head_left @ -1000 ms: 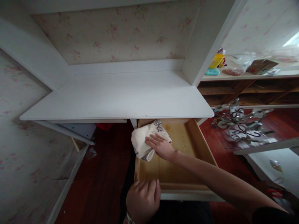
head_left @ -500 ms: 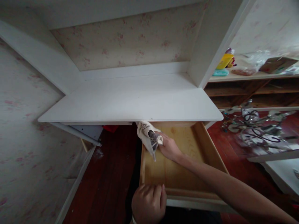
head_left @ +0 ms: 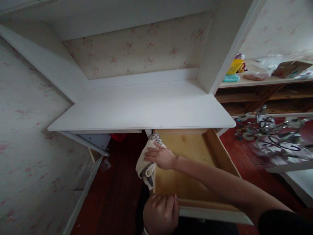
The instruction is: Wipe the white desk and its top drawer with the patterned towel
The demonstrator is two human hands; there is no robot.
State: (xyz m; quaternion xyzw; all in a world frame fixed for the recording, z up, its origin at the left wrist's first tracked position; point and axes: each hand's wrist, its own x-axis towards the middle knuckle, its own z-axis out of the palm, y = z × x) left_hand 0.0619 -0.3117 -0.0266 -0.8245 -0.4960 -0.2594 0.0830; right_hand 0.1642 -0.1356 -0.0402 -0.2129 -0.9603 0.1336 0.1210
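Cloth (head_left: 143, 163) at drawer (head_left: 182, 187), white desk (head_left: 146, 104)

Cloth, one, cream with grey pattern: draped over the drawer's left wall, part hanging outside. Our right hand (head_left: 162, 158): laid flat on the cloth, fingers extended and slightly apart. Our left hand (head_left: 161, 212): fingers curled together at the drawer's front left corner; whether they clamp the edge, we cannot tell. Drawer, one, pale wood inside, standing out from beneath the desk. To our right we list a chandelier (head_left: 290, 137) on red floor (head_left: 237, 151), a shelf (head_left: 269, 81) bearing a brown box (head_left: 290, 69)
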